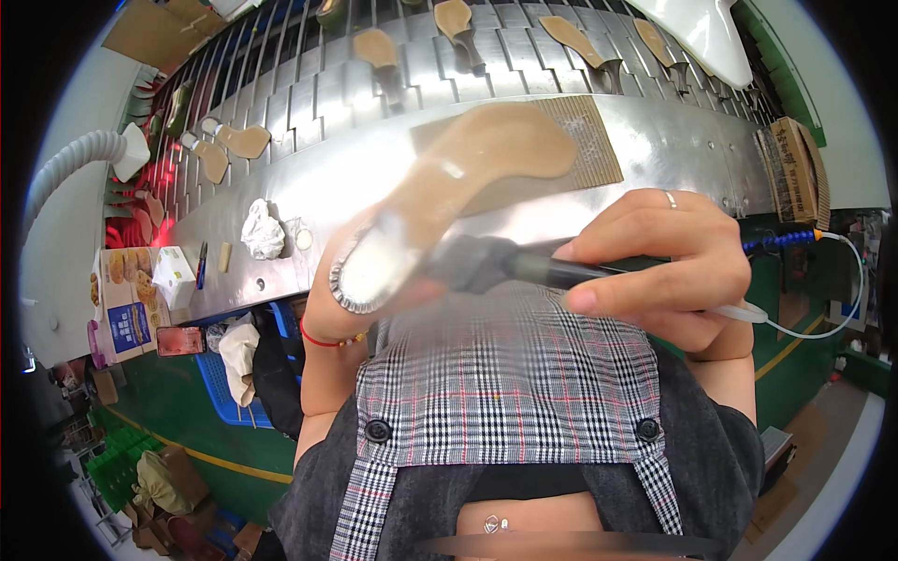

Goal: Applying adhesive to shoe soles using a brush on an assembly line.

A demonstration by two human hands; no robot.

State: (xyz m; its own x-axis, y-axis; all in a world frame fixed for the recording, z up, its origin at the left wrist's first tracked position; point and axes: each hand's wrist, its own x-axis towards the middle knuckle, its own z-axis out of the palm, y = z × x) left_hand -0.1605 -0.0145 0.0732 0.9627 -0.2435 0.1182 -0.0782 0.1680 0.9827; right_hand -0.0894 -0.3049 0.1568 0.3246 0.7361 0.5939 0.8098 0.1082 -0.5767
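A tan shoe sole (pixel 472 154) on a shoe bottom is held up over the workbench, its toe end pointing to the upper right. Its heel end shows a white patch ringed by a pleated edge. My left hand (pixel 329 304), with a red bracelet at the wrist, grips it from below; most of the fingers are hidden behind it. In my right hand (pixel 669 266) is a glue brush (pixel 552 271) with a dark handle, pinched between thumb and fingers. The brush head is smeared by motion and lies close to the heel end. A thin clear tube (pixel 804 329) runs to the handle.
Beyond the metal bench (pixel 346 173) a slatted conveyor (pixel 327 93) carries several tan-soled shoes. Under the held shoe lies corrugated cardboard (pixel 594 140). Crumpled white paper (pixel 263 229), a pen (pixel 201 265) and a printed box (pixel 131 290) sit at left. A white hose (pixel 79 164) arches there.
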